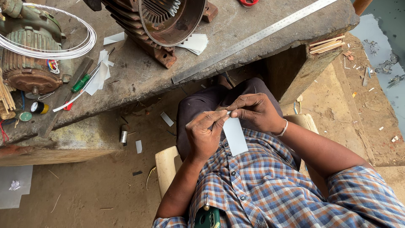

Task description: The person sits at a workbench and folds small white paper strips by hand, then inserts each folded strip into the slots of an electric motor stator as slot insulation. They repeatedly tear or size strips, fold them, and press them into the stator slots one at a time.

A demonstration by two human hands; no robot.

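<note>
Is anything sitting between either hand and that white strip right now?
Nothing visible. The left hand and the right hand both pinch the top end of the white strip directly, above the lap. The workbench lies beyond, apart from them.

Your worn grey bench [236, 25] carries a rusty motor housing [162, 25] and a long steel ruler [253, 40]. A wire coil [63, 46], a green screwdriver [82, 82] and paper strips [99, 74] lie at its left

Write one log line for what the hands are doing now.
left hand: pinches white paper strip | right hand: pinches strip's top | workbench: steel ruler
</note>
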